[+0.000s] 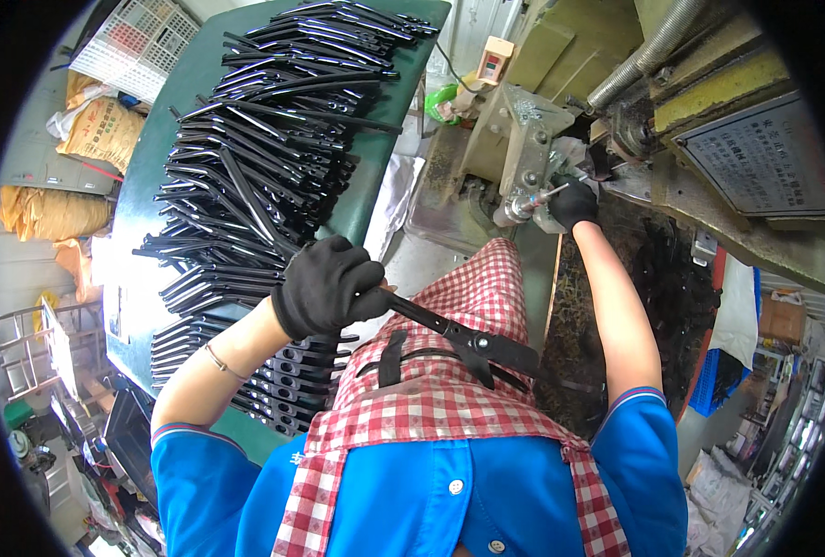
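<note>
My left hand (332,288), in a black glove, is closed around a black metal bar (436,322). The bar slants down to the right over my apron and has a flat, rounded end with a bright rivet (483,343). Beside that hand, a large pile of bent black metal tubes (255,176) covers a green table (389,153). My right hand (575,204), also gloved in black, reaches to the machine (530,139). Its fingers are curled beside a silver pin-like fitting (521,208); what they grip is hidden.
A metal plate (758,153) and a flexible metal hose (649,51) are on the machine at the upper right. Dark parts lie below it in a bin (658,306). White plastic crate (139,46) and yellow sacks (102,130) stand at the left. A blue crate (714,385) is at the right.
</note>
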`<state>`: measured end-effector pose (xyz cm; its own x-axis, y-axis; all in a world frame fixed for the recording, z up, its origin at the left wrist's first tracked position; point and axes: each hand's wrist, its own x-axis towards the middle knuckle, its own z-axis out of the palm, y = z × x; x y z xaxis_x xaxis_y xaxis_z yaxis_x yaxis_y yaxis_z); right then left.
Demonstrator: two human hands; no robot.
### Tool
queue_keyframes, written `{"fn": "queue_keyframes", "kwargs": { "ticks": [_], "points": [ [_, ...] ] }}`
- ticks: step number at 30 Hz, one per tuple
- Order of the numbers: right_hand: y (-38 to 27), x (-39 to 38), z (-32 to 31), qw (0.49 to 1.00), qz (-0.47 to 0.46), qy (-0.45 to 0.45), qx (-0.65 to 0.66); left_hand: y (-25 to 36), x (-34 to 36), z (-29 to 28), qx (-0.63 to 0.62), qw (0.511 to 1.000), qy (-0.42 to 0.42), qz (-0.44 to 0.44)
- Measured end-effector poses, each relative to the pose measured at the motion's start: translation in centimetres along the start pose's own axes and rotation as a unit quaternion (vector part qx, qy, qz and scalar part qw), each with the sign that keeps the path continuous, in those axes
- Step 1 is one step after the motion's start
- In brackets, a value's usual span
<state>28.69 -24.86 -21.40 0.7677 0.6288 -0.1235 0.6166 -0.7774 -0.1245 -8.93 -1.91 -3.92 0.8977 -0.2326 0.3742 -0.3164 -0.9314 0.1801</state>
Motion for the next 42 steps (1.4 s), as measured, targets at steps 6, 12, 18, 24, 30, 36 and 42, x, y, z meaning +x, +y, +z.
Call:
{"fn": "queue_keyframes", "kwargs": {
  "ticks": [6, 12, 18, 24, 30, 36, 42],
  "points": [
    [0.7, 0.1, 2.2, 0.997, 0.048, 0.013, 0.058, 0.0, -0.6, -1.3, 0.016, 0.998, 0.037, 0.037],
    [1.3, -0.1, 2.2, 0.993, 0.039, 0.031, 0.110, 0.0, -0.2, -2.0, 0.067, 0.989, 0.089, 0.102],
    [4.1, -0.5, 1.3, 0.949, 0.083, 0.047, 0.301, -0.5, 1.1, -2.3, 0.035, 0.996, 0.036, 0.077],
    [-6.0, -8.6, -12.7, 0.648, 0.060, -0.041, 0.758, -1.0, 0.6, -0.5, 0.031, 0.997, -0.011, 0.063],
    [-8.8, -10.2, -16.0, 0.730, 0.019, -0.023, 0.682, -0.9, 2.0, 0.3, -0.019, 0.994, -0.060, 0.085],
    [-5.9, -11.1, -16.7, 0.808, 0.067, -0.056, 0.583, -1.3, 3.5, 0.7, 0.014, 0.989, -0.132, 0.061],
    [-7.5, -19.0, -19.9, 0.968, -0.194, -0.013, 0.157, -1.8, 8.9, 0.7, 0.038, 0.996, -0.080, 0.017]
  ]
}}
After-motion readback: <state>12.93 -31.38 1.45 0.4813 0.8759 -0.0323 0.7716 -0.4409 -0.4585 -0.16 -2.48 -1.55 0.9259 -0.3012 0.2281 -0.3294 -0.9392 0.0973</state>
